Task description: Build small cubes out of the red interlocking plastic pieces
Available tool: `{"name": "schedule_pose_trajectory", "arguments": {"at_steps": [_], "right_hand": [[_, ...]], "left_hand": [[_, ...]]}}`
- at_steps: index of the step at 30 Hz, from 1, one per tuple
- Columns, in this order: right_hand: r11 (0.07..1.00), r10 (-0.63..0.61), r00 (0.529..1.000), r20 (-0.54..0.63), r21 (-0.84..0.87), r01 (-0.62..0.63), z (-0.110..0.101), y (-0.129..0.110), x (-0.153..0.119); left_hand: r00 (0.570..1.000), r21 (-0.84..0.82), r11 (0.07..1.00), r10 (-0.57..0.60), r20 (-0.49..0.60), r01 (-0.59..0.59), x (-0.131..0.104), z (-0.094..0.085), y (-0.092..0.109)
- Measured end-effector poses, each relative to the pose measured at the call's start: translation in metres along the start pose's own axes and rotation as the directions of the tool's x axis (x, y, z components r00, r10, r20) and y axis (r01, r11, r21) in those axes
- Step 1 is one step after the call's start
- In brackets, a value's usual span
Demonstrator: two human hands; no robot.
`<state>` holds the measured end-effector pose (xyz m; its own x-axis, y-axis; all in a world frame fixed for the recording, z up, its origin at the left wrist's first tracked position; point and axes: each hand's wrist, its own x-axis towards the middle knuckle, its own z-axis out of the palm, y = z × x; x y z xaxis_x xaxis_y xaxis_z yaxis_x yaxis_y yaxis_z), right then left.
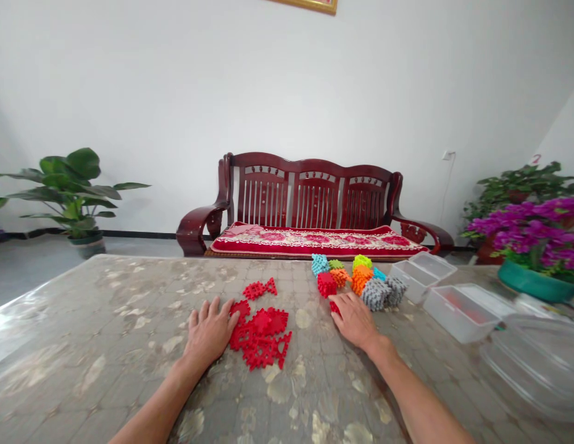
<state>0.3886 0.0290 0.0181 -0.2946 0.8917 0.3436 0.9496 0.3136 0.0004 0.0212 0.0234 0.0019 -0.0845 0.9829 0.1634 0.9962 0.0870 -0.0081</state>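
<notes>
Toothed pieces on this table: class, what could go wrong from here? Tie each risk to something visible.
The right hand is close beside the grey blocks and the red block, so a sideways nudge might knock them out of place.

The loose red pieces overlap by the left hand; their toothed edges could catch, so lifting one might drag others.

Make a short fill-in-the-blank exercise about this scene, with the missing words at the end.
The flat pieces by the left hand are all ____.
The hand nearest the grey blocks is the ____ one.
The bench has ____ slatted back panels.
The potted plant on the floor stands to the bench's ____ in the picture.

red; right; three; left
</notes>
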Motion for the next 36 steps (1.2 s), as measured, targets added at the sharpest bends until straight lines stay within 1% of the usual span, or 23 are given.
{"name": "schedule_pose_trajectory", "arguments": {"at_steps": [3,6,8,11,13,17,20,26,28,31,33,34,35,36], "right_hand": [[0.995,0.089,0.993,-0.075,0.042,-0.086,0.004,0.005,-0.005],[0.966,0.259,0.957,-0.133,0.047,-0.255,0.004,0.003,-0.011],[0.934,0.358,0.927,-0.11,0.046,-0.355,0.004,0.001,-0.013],[0.902,0.43,0.903,-0.025,0.047,-0.428,0.004,0.0,-0.013],[0.901,0.432,0.902,-0.009,0.052,-0.431,0.006,0.0,-0.012],[0.917,0.393,0.918,-0.06,0.102,-0.386,0.015,0.002,-0.007],[0.91,0.403,0.913,-0.067,0.135,-0.392,0.018,0.004,-0.003],[0.884,0.458,0.887,-0.061,0.141,-0.447,0.014,0.0,0.009],[0.891,0.446,0.893,-0.07,0.13,-0.435,0.015,-0.003,0.012],[0.917,0.397,0.915,-0.074,0.08,-0.392,0.018,-0.008,0.014],[0.928,0.372,0.925,-0.074,0.052,-0.369,0.019,-0.01,0.014],[0.93,0.366,0.928,-0.072,0.046,-0.364,0.02,-0.009,0.013],[0.931,0.365,0.928,-0.068,0.045,-0.363,0.02,-0.009,0.012],[0.93,0.367,0.928,-0.062,0.045,-0.365,0.02,-0.007,0.011]], "left_hand": [[0.999,0.002,1.0,0.018,0.032,-0.018,-0.002,-0.003,0.004],[0.998,0.0,0.999,0.038,0.048,-0.038,-0.006,-0.007,0.012],[0.997,0.004,0.998,0.054,0.047,-0.055,-0.009,-0.008,0.018],[0.996,0.004,0.997,0.076,0.038,-0.076,-0.012,-0.01,0.025],[0.996,0.007,0.997,0.075,0.038,-0.075,-0.013,-0.011,0.027],[0.996,0.008,0.997,0.072,0.045,-0.073,-0.014,-0.013,0.028],[0.996,-0.002,0.997,0.076,0.044,-0.076,-0.014,-0.013,0.028],[0.996,-0.019,0.997,0.077,0.051,-0.077,-0.014,-0.012,0.027],[0.996,-0.066,0.995,0.075,0.046,-0.072,-0.012,-0.011,0.027],[0.998,-0.168,0.984,0.065,0.013,-0.062,0.0,-0.011,0.026],[0.997,-0.218,0.972,0.081,-0.008,-0.081,0.015,-0.01,0.026],[0.995,-0.239,0.966,0.099,-0.001,-0.096,0.024,-0.01,0.025],[0.99,-0.258,0.957,0.143,0.014,-0.135,0.033,-0.01,0.025],[0.974,-0.265,0.941,0.223,0.025,-0.209,0.043,-0.01,0.025]]}}
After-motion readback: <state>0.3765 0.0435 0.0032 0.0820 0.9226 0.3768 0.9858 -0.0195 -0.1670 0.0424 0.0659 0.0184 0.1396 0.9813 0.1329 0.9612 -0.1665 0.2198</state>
